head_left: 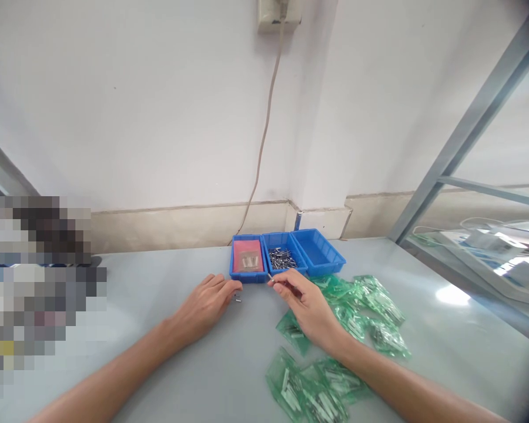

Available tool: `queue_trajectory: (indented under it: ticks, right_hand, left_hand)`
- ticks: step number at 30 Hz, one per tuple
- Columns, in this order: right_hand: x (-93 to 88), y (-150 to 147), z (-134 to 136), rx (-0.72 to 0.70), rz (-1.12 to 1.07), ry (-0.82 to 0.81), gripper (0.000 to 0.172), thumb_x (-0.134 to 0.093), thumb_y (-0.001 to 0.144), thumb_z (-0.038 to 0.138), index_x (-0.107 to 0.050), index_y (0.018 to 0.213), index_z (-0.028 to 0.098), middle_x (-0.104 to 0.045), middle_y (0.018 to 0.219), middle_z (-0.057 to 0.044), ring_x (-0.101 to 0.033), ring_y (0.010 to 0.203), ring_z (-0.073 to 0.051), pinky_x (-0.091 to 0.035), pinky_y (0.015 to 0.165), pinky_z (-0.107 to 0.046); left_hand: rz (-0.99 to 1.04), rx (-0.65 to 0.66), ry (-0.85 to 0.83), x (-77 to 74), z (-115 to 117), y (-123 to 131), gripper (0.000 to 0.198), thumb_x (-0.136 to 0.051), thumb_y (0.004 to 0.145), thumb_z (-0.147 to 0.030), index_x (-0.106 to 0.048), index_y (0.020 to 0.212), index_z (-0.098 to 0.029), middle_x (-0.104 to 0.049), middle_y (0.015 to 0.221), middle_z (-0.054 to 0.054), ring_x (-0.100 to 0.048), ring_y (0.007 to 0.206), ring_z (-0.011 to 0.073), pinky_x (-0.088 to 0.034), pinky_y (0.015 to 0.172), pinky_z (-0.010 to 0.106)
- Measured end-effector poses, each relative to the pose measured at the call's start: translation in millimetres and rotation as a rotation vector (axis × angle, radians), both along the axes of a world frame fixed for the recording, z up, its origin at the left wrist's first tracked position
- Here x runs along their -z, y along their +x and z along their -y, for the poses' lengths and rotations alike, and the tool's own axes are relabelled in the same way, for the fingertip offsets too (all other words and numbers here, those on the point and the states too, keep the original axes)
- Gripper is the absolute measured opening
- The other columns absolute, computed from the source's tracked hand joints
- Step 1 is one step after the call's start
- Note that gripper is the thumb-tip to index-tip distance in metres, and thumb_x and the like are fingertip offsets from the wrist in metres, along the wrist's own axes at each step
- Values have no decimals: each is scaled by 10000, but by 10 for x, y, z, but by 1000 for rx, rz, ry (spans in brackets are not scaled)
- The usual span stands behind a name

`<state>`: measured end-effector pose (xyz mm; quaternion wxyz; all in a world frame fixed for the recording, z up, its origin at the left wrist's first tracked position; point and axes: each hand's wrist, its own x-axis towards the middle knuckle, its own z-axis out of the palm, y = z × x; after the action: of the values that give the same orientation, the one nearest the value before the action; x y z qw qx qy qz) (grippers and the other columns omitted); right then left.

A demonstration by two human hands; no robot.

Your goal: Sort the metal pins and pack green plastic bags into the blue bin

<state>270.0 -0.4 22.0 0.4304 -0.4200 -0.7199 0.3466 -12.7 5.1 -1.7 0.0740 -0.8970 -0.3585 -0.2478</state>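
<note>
Right hand point(302, 302) pinches a short silver metal pin point(270, 277), long axis up-left. Left hand point(207, 304) flat on pale grey desk point(158, 282), loosely open, empty; small dark metal pin point(237, 299) just right of its fingertips.

3 bins point(320, 252) in row at table point(158, 282) rear; pins point(281, 257) in mid bin, bags point(370, 311) front-right

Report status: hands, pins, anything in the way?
Right hand pinching a metal pin in its fingers, at the middle blue bin. Left hand open on the table, loose pin at its fingertips. Green bags beside right wrist, nothing blocking.
</note>
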Motion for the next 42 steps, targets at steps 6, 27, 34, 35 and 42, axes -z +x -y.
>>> queue_trajectory:
  ticks: [6,27,34,35,42]
  right_hand:
    - [13,-22,5,28,-47,-45,129,-627,1027,385,-658,1000,263,-656,929,-14,-568,809,-207,-476,745,-328]
    - [18,-21,-2,7,-23,-13,81,-675,994,316,-663,939,258,-681,970,-12,-629,881,-209,-493,796,-325]
    - [27,-9,1,-22,-35,-20,95,-656,1023,333,-698,972,265,-699,976,-14,-639,913,-216,-485,818,-323]
    - [32,-6,1,-31,-29,-24,121,-642,1034,349,-714,981,268,-706,980,-19,-642,919,-223,-484,813,-326]
    - [68,4,0,-78,-52,-61,235,-549,1088,386,-742,1025,267,-707,941,-26,-630,843,-212,-482,747,-312]
  left_hand:
    - [10,3,5,-19,0,4,222,-369,1131,-150,-572,1205,-202,-701,938,43,-602,816,199,-442,779,328]
    - [49,101,5,-90,46,32,262,-390,1079,-65,-599,1163,-200,-709,962,46,-630,823,188,-467,777,319]
    - [79,119,-20,-56,41,32,244,-390,1109,-103,-563,1244,-210,-760,973,35,-687,805,177,-488,807,327]
    - [75,116,-21,-51,37,30,246,-390,1111,-106,-562,1253,-210,-761,971,34,-689,804,177,-490,811,329]
    - [41,65,-86,-26,25,19,234,-395,1118,-140,-560,1266,-217,-763,1094,42,-686,875,191,-478,821,327]
